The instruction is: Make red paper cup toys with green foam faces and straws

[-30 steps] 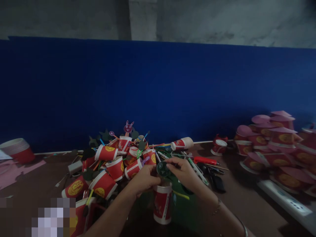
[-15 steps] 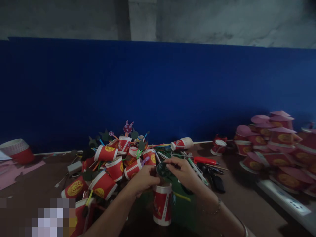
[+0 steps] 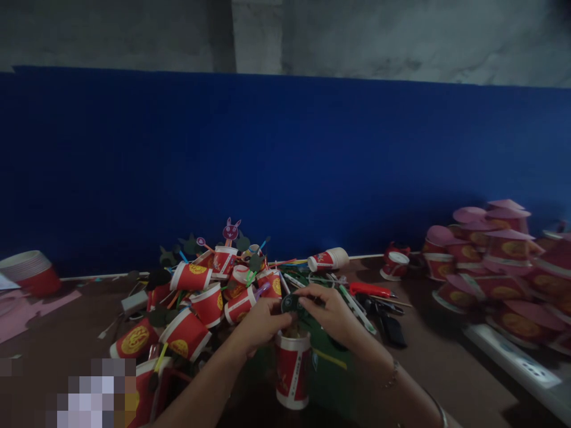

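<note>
A red paper cup [image 3: 292,371] with white bands stands upright in front of me, its rim just below my hands. Above its mouth is a small dark green paper disc [image 3: 289,303] with light markings on it. My right hand [image 3: 323,309] pinches the disc's upper right edge between thumb and fingers. At the disc's lower left, my left hand [image 3: 267,324] has its fingers pressed together against it. Something brownish shows between the left fingertips and the cup's rim; I cannot make out what it is.
Red cups with straws and paper figures [image 3: 196,276] lie piled at left. Pink-topped cups [image 3: 508,267] are heaped at right beside a power strip [image 3: 517,353]. A red utility knife [image 3: 370,290], black scissors [image 3: 392,327] and nested cups [image 3: 329,260] lie behind my hands. A blue panel [image 3: 285,166] stands behind.
Both hands and the disc have shifted very slightly, a little to the left. The cup still stands below them, and the grip looks the same.
</note>
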Demonstrator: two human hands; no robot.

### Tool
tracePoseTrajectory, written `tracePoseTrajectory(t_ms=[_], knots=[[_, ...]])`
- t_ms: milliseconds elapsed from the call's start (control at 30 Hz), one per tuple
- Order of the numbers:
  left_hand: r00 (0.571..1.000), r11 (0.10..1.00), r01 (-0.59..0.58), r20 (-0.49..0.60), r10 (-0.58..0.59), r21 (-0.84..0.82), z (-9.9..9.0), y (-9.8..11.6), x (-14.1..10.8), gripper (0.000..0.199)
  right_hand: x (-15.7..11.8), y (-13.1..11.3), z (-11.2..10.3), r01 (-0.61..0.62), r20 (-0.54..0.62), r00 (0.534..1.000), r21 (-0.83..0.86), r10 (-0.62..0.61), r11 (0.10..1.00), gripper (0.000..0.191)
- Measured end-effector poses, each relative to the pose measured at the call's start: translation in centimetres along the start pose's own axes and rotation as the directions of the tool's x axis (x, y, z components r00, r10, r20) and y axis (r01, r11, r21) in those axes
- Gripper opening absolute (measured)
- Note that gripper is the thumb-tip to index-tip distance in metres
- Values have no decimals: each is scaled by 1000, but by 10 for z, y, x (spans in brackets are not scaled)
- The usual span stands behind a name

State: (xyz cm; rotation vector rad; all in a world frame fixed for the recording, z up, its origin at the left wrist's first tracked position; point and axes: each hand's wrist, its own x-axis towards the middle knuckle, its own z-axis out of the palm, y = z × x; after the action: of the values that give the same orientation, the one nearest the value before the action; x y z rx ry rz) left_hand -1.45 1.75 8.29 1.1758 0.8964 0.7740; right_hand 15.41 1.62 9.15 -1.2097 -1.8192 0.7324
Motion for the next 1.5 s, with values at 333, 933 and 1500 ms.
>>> tracePoseTrajectory(t_ms=[333, 933, 1500], knots=[[994, 989, -87, -76, 78, -118, 4, 4, 1, 32, -1, -1, 0, -126, 50, 991, 50, 123, 991, 24], [989, 987, -143, -43, 141, -72, -2, -4, 8, 40, -2, -4, 0, -71, 56, 996, -85, 76, 994, 21], [989, 986, -128, -91, 119, -106, 0, -4, 6, 39, -2, 0, 0, -44, 70, 996, -150, 55, 988, 17]])
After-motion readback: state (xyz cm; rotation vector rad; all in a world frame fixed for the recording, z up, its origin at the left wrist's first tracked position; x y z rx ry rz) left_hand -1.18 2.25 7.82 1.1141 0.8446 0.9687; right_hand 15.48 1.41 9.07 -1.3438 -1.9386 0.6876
